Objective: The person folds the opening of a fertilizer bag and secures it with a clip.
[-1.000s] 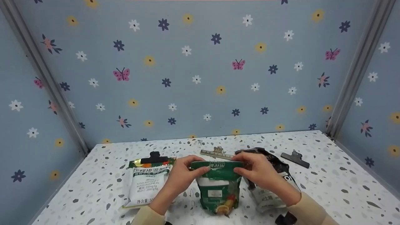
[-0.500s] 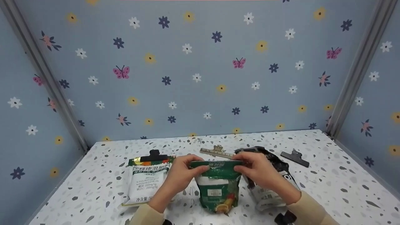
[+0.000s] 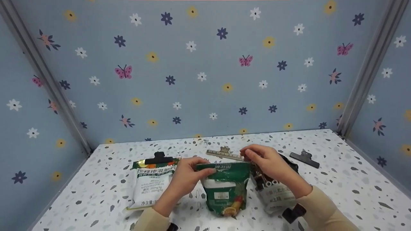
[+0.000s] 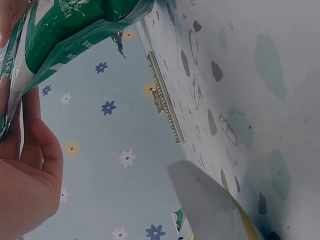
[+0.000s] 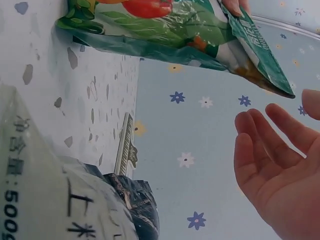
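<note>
A green plastic pouch point(image 3: 221, 189) with pictures of fruit stands upright at the table's front, its top edge folded over. My left hand point(image 3: 188, 176) pinches the left end of that fold, thumb in front and fingers behind. Just off the fold's right end is my right hand point(image 3: 269, 163), holding nothing. In the right wrist view that hand point(image 5: 285, 165) has its fingers loosely bent and apart from the pouch point(image 5: 170, 30). Behind the pouch lies a gold-coloured bulldog clip point(image 3: 224, 154) with a long ruler-like bar, near my right fingertips in the head view.
To the left lies a white bag point(image 3: 149, 187) with a black clip point(image 3: 159, 159) on its top. A black-and-white bag point(image 3: 277, 195) lies on the right, partly under my right arm. Another dark clip point(image 3: 305, 158) rests at the back right. Patterned walls point(image 3: 205, 64) surround the table.
My right hand has let go of the fold's right end and moved up and slightly back. The left hand keeps its pinch, and the pouch stays upright with its top folded.
</note>
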Demonstrator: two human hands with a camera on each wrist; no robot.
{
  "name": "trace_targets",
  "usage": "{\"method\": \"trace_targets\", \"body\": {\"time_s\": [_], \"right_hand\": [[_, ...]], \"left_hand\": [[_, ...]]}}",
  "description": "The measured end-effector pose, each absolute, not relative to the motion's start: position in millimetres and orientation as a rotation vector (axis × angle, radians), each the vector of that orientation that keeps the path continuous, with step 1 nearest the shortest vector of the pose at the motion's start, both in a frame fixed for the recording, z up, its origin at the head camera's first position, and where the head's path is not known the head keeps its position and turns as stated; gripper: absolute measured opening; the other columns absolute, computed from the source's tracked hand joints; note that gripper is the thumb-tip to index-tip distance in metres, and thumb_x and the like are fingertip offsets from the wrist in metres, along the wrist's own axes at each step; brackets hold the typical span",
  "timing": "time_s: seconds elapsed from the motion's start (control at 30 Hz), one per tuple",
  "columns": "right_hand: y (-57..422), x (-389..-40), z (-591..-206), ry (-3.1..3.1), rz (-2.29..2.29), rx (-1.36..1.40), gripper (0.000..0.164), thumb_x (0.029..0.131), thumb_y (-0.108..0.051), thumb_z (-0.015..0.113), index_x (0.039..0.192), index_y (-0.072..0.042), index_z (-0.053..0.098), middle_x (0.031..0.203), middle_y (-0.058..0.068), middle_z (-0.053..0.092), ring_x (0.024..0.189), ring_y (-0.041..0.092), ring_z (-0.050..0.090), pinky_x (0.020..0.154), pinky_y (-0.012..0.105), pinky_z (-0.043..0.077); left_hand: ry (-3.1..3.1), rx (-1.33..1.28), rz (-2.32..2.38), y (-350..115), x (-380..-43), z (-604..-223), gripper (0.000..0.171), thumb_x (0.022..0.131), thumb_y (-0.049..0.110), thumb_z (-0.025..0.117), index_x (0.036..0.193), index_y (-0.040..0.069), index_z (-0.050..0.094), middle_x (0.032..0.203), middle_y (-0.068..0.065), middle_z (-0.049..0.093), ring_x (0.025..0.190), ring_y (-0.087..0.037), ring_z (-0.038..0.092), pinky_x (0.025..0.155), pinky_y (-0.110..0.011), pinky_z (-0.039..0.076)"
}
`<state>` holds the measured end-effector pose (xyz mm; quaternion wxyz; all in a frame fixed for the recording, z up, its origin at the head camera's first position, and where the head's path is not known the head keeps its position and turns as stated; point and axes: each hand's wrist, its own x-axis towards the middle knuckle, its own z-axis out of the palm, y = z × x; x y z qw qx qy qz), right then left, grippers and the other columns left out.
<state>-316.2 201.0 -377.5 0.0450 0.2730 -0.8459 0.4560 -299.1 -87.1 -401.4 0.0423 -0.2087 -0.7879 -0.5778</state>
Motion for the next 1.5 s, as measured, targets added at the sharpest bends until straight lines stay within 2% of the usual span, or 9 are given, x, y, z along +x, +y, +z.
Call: {"method": "trace_targets", "body": {"time_s": [0.13, 0.33, 0.57, 0.93, 1.17, 1.27, 1.37, 1.43, 1.5], "right_hand": [[197, -327, -371, -2.617, 1.296, 0.813, 0.035, 0.106, -0.034, 0.051, 0.125, -0.008, 0.066, 0.115, 0.006, 0.067, 0.103, 0.026, 0.064, 0.089, 0.047, 0.052], [184, -351, -365, -2.721, 1.082, 0.789, 0.036, 0.103, -0.030, 0.059, 0.133, -0.012, 0.062, 0.129, 0.008, 0.063, 0.116, 0.030, 0.059, 0.094, 0.050, 0.049], [168, -380, -377, -2.879, 0.819, 0.757, 0.054, 0.099, -0.035, 0.064, 0.146, -0.013, 0.050, 0.147, 0.014, 0.048, 0.138, 0.039, 0.038, 0.108, 0.058, 0.034], [140, -410, -406, -3.085, 0.475, 0.723, 0.060, 0.094, -0.029, 0.068, 0.146, -0.006, 0.049, 0.149, 0.024, 0.041, 0.138, 0.049, 0.031, 0.110, 0.060, 0.030], [130, -418, -412, -3.204, 0.404, 0.627, 0.066, 0.094, -0.039, 0.067, 0.150, -0.013, 0.045, 0.155, 0.023, 0.034, 0.140, 0.047, 0.029, 0.108, 0.062, 0.033], [128, -418, -415, -3.234, 0.416, 0.616, 0.050, 0.098, -0.034, 0.064, 0.141, -0.011, 0.055, 0.141, 0.020, 0.051, 0.130, 0.040, 0.046, 0.101, 0.057, 0.042], [127, -417, -418, -3.201, 0.425, 0.680, 0.025, 0.100, -0.022, 0.063, 0.121, -0.008, 0.068, 0.109, 0.011, 0.067, 0.102, 0.028, 0.063, 0.089, 0.048, 0.051], [127, -418, -421, -3.150, 0.431, 0.728, 0.012, 0.100, -0.016, 0.063, 0.105, -0.009, 0.071, 0.089, 0.004, 0.067, 0.081, 0.020, 0.065, 0.077, 0.042, 0.054], [128, -419, -425, -3.090, 0.427, 0.740, 0.007, 0.098, -0.012, 0.065, 0.095, -0.010, 0.072, 0.079, 0.000, 0.064, 0.072, 0.016, 0.061, 0.070, 0.039, 0.053]], "left_hand": [[-2.420, -0.627, -1.758, -87, -299, -401, 0.022, 0.086, 0.028, 0.081, 0.098, 0.010, 0.077, 0.092, -0.003, 0.072, 0.069, -0.017, 0.066, 0.065, -0.040, 0.056], [-2.434, -0.612, -1.784, -87, -299, -401, 0.022, 0.086, 0.028, 0.081, 0.098, 0.010, 0.076, 0.090, -0.003, 0.073, 0.072, -0.019, 0.067, 0.066, -0.039, 0.056], [-2.425, -0.606, -1.842, -84, -291, -396, 0.020, 0.088, 0.018, 0.078, 0.101, 0.004, 0.075, 0.091, -0.007, 0.073, 0.076, -0.021, 0.069, 0.067, -0.036, 0.056], [-2.400, -0.632, -1.884, -86, -296, -404, 0.022, 0.086, 0.024, 0.080, 0.099, 0.006, 0.076, 0.094, -0.006, 0.072, 0.081, -0.021, 0.070, 0.070, -0.035, 0.058], [-2.382, -0.635, -1.860, -86, -298, -401, 0.021, 0.086, 0.022, 0.081, 0.098, 0.006, 0.076, 0.093, -0.006, 0.072, 0.079, -0.020, 0.070, 0.068, -0.034, 0.057], [-2.391, -0.637, -1.830, -87, -298, -399, 0.020, 0.086, 0.021, 0.080, 0.099, 0.006, 0.076, 0.093, -0.006, 0.072, 0.076, -0.020, 0.068, 0.066, -0.033, 0.055], [-2.408, -0.634, -1.805, -87, -296, -396, 0.018, 0.087, 0.019, 0.079, 0.100, 0.006, 0.076, 0.092, -0.005, 0.072, 0.073, -0.019, 0.067, 0.064, -0.033, 0.054], [-2.415, -0.632, -1.798, -86, -291, -391, 0.017, 0.088, 0.016, 0.078, 0.100, 0.004, 0.076, 0.091, -0.006, 0.072, 0.072, -0.019, 0.067, 0.064, -0.033, 0.054], [-2.417, -0.627, -1.803, -85, -286, -384, 0.016, 0.088, 0.013, 0.078, 0.099, 0.001, 0.075, 0.090, -0.007, 0.072, 0.074, -0.019, 0.068, 0.066, -0.034, 0.055]]}}
